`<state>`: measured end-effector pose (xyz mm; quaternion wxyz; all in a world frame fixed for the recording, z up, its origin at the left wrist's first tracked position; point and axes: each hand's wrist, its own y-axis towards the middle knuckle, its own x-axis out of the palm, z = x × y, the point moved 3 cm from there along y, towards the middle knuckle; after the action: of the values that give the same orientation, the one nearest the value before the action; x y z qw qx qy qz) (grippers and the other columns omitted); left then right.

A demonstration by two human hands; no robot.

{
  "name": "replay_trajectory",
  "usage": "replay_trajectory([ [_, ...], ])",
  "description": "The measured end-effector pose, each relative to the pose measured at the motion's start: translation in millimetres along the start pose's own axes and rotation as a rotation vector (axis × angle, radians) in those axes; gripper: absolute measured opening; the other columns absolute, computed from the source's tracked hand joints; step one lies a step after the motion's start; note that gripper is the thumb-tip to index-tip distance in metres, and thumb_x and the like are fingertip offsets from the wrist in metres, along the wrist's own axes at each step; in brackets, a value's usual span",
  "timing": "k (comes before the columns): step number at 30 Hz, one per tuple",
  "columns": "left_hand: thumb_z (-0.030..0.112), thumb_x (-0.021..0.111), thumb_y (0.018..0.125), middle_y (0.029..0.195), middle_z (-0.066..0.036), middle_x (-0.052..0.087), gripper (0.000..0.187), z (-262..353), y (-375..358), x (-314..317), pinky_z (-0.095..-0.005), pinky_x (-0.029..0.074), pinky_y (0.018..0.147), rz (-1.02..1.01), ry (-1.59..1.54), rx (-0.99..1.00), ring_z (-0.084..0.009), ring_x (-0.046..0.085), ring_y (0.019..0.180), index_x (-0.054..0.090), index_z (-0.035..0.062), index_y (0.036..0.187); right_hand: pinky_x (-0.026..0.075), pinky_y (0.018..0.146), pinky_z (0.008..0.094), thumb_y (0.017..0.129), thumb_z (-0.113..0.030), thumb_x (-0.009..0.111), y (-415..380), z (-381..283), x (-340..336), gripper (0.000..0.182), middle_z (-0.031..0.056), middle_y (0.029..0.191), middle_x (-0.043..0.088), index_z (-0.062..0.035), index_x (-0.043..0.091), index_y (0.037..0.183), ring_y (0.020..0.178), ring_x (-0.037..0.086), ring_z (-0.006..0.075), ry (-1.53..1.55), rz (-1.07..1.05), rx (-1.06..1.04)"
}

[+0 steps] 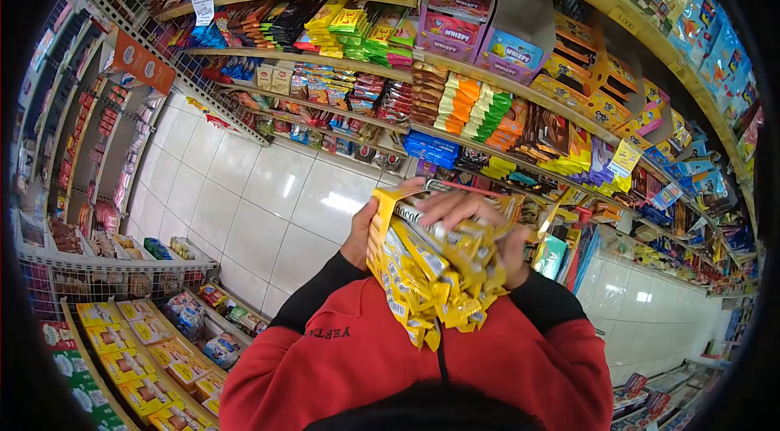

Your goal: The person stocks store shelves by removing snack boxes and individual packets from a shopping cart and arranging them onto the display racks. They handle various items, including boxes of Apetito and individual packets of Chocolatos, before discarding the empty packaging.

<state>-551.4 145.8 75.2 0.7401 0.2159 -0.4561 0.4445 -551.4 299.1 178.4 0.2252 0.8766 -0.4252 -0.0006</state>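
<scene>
Yellow foil snack sachets in an open yellow carton sit at picture centre, gripped by both our hands closed around it; shelves at twelve o'clock look stocked, carton still unemptied.

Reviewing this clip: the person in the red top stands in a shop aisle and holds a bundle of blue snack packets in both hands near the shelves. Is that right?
Not quite: the snack packets are yellow, not blue. The head view shows the left hand and the right hand gripping the bundle together, close to the stocked shelves in the shop aisle. The red top is correct.
</scene>
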Motion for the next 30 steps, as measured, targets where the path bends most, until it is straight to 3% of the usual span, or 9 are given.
replay_trajectory([
  [4, 0.070, 0.051, 0.072, 0.121, -0.015, 0.049, 0.094, 7.2, 2.9, 10.9, -0.0406, 0.039, 0.098, -0.048, 0.051, 0.053, -0.0262, 0.050, 0.112, 0.030, 0.0041, 0.136, 0.024, 0.105, 0.0483, 0.074, -0.082, 0.009, 5.0, -27.3, 5.9, 0.102, 0.0203, 0.112, 0.056, 0.0043, 0.054, 0.103, 0.117, 0.046, 0.0336, -0.098, -0.126, -0.160],
  [6, 0.067, 0.059, 0.070, 0.121, -0.013, 0.049, 0.094, 14.6, 2.2, 27.6, -0.0423, 0.040, 0.097, -0.116, -0.029, 0.100, -0.0268, 0.050, 0.111, 0.031, 0.0069, 0.136, 0.023, 0.106, 0.0492, 0.078, -0.079, 0.014, -8.3, -38.0, -16.9, 0.097, 0.0213, 0.117, 0.054, 0.0045, 0.053, 0.106, 0.122, 0.042, 0.0348, 0.014, 0.133, -0.249],
  [10, 0.062, 0.060, 0.075, 0.121, -0.020, 0.047, 0.093, 17.5, -1.6, 7.6, -0.0527, 0.049, 0.081, -0.167, -0.169, 0.177, -0.0361, 0.056, 0.100, 0.023, 0.0073, 0.140, 0.045, 0.089, 0.0383, 0.096, -0.021, 0.038, -46.2, -53.5, -118.4, 0.025, 0.0135, 0.105, 0.060, -0.0032, 0.053, 0.103, 0.103, 0.057, 0.0236, -0.354, 0.741, -0.089],
  [12, 0.066, 0.060, 0.070, 0.121, -0.020, 0.048, 0.097, 15.1, -1.9, 8.7, -0.0480, 0.048, 0.086, -0.157, -0.165, 0.151, -0.0340, 0.055, 0.105, 0.024, 0.0071, 0.139, 0.048, 0.083, 0.0345, 0.089, -0.011, 0.050, -76.8, -8.9, -175.2, 0.016, 0.0138, 0.089, 0.064, 0.0037, 0.057, 0.088, 0.090, 0.062, 0.0244, -0.672, 0.718, 0.146],
  [16, 0.072, 0.058, 0.067, 0.121, -0.023, 0.049, 0.100, -1.8, 3.5, 5.7, -0.0431, 0.046, 0.092, -0.237, -0.124, 0.123, -0.0325, 0.054, 0.109, 0.028, 0.0056, 0.136, 0.051, 0.068, 0.0356, 0.081, -0.010, 0.053, -127.5, 94.6, -212.6, 0.015, 0.0194, 0.086, 0.064, 0.0009, 0.062, 0.079, 0.076, 0.063, 0.0330, -1.654, -0.248, 0.759],
  [19, 0.072, 0.057, 0.068, 0.121, -0.024, 0.049, 0.099, -7.0, 1.7, 11.5, -0.0426, 0.046, 0.092, -0.191, -0.079, 0.097, -0.0331, 0.054, 0.109, 0.028, 0.0056, 0.136, 0.051, 0.062, 0.0359, 0.084, -0.013, 0.053, -166.3, 132.7, -224.0, 0.017, 0.0163, 0.077, 0.064, -0.0022, 0.063, 0.076, 0.073, 0.063, 0.0304, -1.720, -0.030, 0.900],
  [20, 0.057, 0.066, 0.073, 0.122, -0.020, 0.046, 0.092, -8.4, 0.6, 14.1, -0.0453, 0.047, 0.088, -0.192, -0.163, 0.090, -0.0329, 0.053, 0.106, 0.025, 0.0072, 0.138, 0.051, 0.062, 0.0359, 0.084, -0.013, 0.053, -170.4, 137.5, -223.1, 0.017, 0.0163, 0.077, 0.064, -0.0022, 0.063, 0.076, 0.073, 0.063, 0.0304, -1.717, -0.032, 0.900],
  [22, 0.059, 0.064, 0.073, 0.122, -0.021, 0.046, 0.093, -10.8, -0.6, 14.8, -0.0454, 0.047, 0.088, -0.184, -0.140, 0.089, -0.0331, 0.052, 0.106, 0.025, 0.0069, 0.139, 0.051, 0.059, 0.0378, 0.084, -0.016, 0.056, -177.2, 144.7, -221.6, 0.018, 0.0156, 0.077, 0.064, -0.0026, 0.065, 0.078, 0.069, 0.063, 0.0295, -1.768, 0.003, 1.233],
  [30, 0.070, 0.056, 0.070, 0.124, -0.020, 0.048, 0.096, -20.5, -6.2, 18.2, -0.0428, 0.044, 0.095, -0.147, -0.079, 0.115, -0.0313, 0.051, 0.112, 0.028, 0.0053, 0.136, 0.052, 0.059, 0.0407, 0.082, -0.016, 0.055, -184.6, 151.7, -223.5, 0.017, 0.0140, 0.077, 0.065, -0.0047, 0.067, 0.076, 0.070, 0.065, 0.0285, -1.790, 0.183, 1.021],
])
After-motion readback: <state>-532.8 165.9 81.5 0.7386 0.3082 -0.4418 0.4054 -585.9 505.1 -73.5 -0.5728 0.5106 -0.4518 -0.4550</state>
